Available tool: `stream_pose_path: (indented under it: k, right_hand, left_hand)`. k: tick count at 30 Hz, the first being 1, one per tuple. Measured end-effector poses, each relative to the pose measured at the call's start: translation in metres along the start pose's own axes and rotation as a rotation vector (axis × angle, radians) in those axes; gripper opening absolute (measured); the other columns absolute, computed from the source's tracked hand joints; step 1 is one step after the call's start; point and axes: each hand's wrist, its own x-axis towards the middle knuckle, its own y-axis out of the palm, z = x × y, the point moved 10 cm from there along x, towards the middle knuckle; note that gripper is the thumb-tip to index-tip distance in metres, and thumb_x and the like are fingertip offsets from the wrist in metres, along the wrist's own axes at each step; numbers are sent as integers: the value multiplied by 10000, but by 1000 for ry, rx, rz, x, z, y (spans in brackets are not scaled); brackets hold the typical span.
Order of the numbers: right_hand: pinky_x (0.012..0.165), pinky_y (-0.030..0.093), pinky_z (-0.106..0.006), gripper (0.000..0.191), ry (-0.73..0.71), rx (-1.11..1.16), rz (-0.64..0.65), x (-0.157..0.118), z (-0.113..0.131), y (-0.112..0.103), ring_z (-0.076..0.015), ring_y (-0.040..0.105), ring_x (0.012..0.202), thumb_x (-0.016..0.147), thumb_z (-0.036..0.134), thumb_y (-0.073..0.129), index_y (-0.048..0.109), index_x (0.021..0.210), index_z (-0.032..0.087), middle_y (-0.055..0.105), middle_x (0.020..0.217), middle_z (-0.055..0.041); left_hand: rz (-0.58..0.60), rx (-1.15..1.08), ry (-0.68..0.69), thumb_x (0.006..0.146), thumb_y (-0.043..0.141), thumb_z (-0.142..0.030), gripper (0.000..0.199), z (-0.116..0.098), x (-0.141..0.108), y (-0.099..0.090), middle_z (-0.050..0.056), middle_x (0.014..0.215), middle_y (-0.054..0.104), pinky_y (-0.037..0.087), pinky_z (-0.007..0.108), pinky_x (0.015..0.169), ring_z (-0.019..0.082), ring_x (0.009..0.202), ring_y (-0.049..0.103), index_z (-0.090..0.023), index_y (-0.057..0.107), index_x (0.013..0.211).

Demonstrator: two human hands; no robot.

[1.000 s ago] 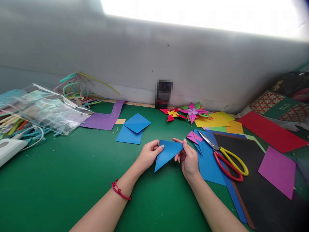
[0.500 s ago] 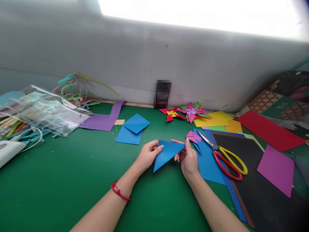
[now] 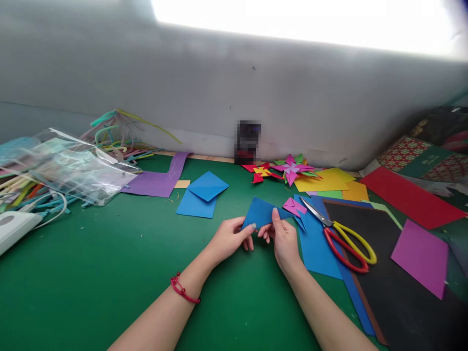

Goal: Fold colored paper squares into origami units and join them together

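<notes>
A folded blue sheet of paper (image 3: 259,210), shaped like a triangle, is held in the air between both hands. My left hand (image 3: 233,237) pinches its lower left corner, thumb on top. My right hand (image 3: 283,239) grips its right part, with the thumb pressed on the face and the fingers curled beneath. Beyond my left hand lie two blue paper squares (image 3: 197,202), the upper one creased and overlapping the other. Just right of my right hand sits a small pink and blue folded paper piece (image 3: 294,205), partly on a blue sheet (image 3: 318,251).
Scissors (image 3: 338,236) with red and yellow handles lie open on dark sheets at right. Folded paper stars (image 3: 291,168) and yellow paper (image 3: 321,181) are at the back. Purple paper (image 3: 149,184), a clear plastic bag (image 3: 84,168) and a white device (image 3: 18,226) are at left.
The blue paper has turned in my hands: its point that hung downward is gone from below, and a corner now points up and away. My left hand has shifted slightly down and right.
</notes>
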Motion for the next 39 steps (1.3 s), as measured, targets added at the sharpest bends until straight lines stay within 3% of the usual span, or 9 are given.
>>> stream_pose_path:
  k: [4, 12, 21, 27, 33, 39]
  right_hand:
    - [398, 351, -226, 414, 23, 13, 32, 0, -3, 4, -109, 479, 386, 765, 467, 518, 552, 500, 151, 608, 484, -49]
    - [434, 303, -220, 426, -50, -253, 114, -3, 5, 8, -79, 393, 383, 763, 392, 555, 538, 409, 157, 480, 391, 16]
    - [440, 313, -213, 400, -57, -246, 145, -4, 7, 14, -80, 404, 383, 768, 364, 559, 553, 425, 157, 472, 386, 22]
    - [419, 275, -229, 534, -16, -176, 108, -5, 4, 9, -64, 323, 319, 796, 392, 513, 429, 317, 171, 375, 296, 35]
    - [402, 282, -233, 531, 39, -92, 95, -4, -2, 7, -75, 366, 311, 786, 426, 516, 469, 327, 164, 427, 301, 9]
    - [387, 283, -224, 522, 43, -92, 81, -4, -6, 4, -75, 376, 310, 778, 429, 528, 498, 335, 153, 454, 309, -1]
  left_hand:
    - [3, -12, -9, 797, 467, -386, 252, 4, 2, 0, 19, 526, 595, 430, 224, 491, 120, 465, 538, -142, 502, 742]
    - [24, 22, -12, 803, 463, -312, 199, -3, -2, 1, -5, 508, 568, 406, 202, 479, 104, 442, 526, -132, 537, 760]
    - [51, -53, 1, 790, 484, -269, 146, -2, -1, 5, 28, 617, 618, 456, 242, 543, 132, 547, 571, -131, 524, 765]
    - [56, 21, 1, 785, 499, -281, 177, -3, -4, 4, 58, 669, 660, 454, 262, 652, 155, 650, 596, -116, 565, 788]
    - [119, 62, 7, 775, 509, -289, 207, -6, -6, 9, 65, 745, 666, 449, 267, 715, 167, 730, 595, -113, 616, 757]
    - [137, 54, 11, 777, 504, -291, 222, -6, -6, 10, 62, 673, 660, 445, 264, 714, 166, 710, 589, -111, 617, 713]
